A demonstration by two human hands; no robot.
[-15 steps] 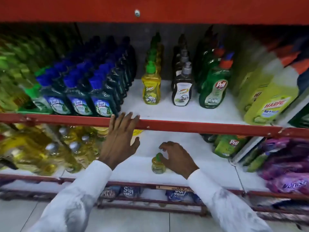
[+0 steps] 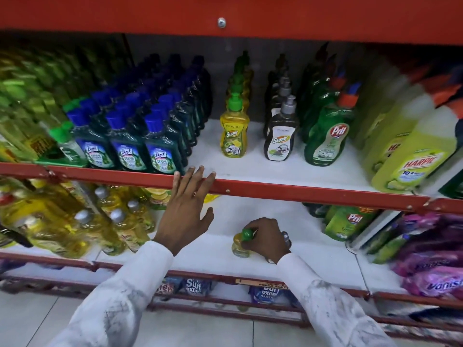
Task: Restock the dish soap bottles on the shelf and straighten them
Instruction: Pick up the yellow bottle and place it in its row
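Note:
A small yellow dish soap bottle with a green cap [image 2: 240, 244] stands on the lower white shelf [image 2: 325, 259]. My right hand [image 2: 266, 237] is closed around its cap and neck; a grey cap [image 2: 286, 237] shows behind that hand. My left hand [image 2: 186, 211] is spread open, fingertips resting on the red rail [image 2: 300, 191] of the upper shelf. On the upper shelf stand rows of yellow Super bottles [image 2: 234, 132], dark Super pump bottles [image 2: 280, 136] and green Pril bottles [image 2: 327, 136].
Blue-capped Lizol bottles [image 2: 127, 144] fill the upper shelf's left; Harpic bottles [image 2: 413, 151] lean at the right. The lower shelf holds yellow bottles [image 2: 75, 229] at the left, Pril [image 2: 348, 221] and purple pouches [image 2: 431, 259] at the right. Detergent packs [image 2: 198, 286] lie below.
My right hand has closed more firmly over the small bottle's cap. My left hand stays on the red rail, with barely any shift.

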